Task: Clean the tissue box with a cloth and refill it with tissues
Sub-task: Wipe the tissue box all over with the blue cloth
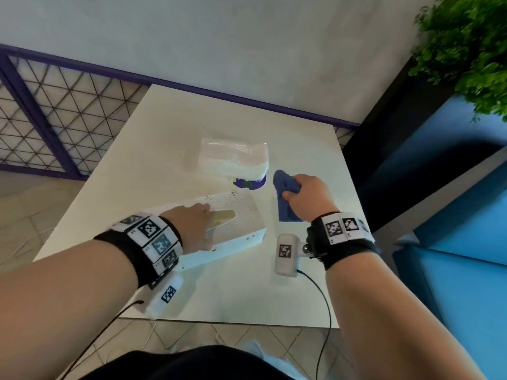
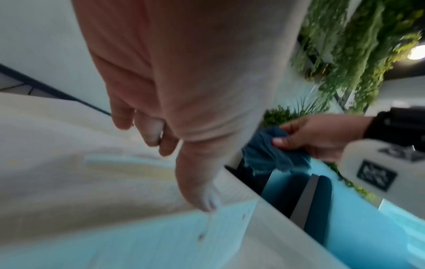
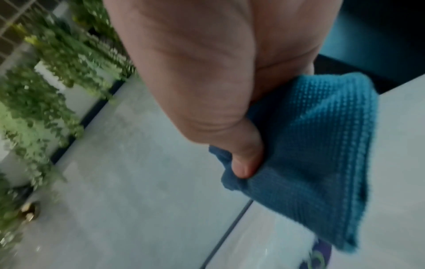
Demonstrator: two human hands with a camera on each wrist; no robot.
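A white tissue box (image 1: 241,229) with an oval slot lies on the white table (image 1: 164,149), turned at an angle. My left hand (image 1: 204,226) rests on its top, fingers reaching to the slot and thumb along the near edge; the left wrist view shows that hand (image 2: 184,172) on the box (image 2: 80,182) with loosely bent fingers. To the right of the box, my right hand (image 1: 290,193) grips a bunched blue cloth (image 1: 285,207), which hangs down to the table. In the right wrist view the thumb of my right hand (image 3: 248,160) pinches the cloth (image 3: 322,145). A plastic-wrapped tissue pack (image 1: 233,157) lies behind the box.
A round purple sticker (image 1: 249,185) shows under the pack's near edge. A blue seat (image 1: 466,270) and a green plant (image 1: 472,50) stand to the right of the table. A lattice fence (image 1: 55,111) stands at the left, and a wall runs behind.
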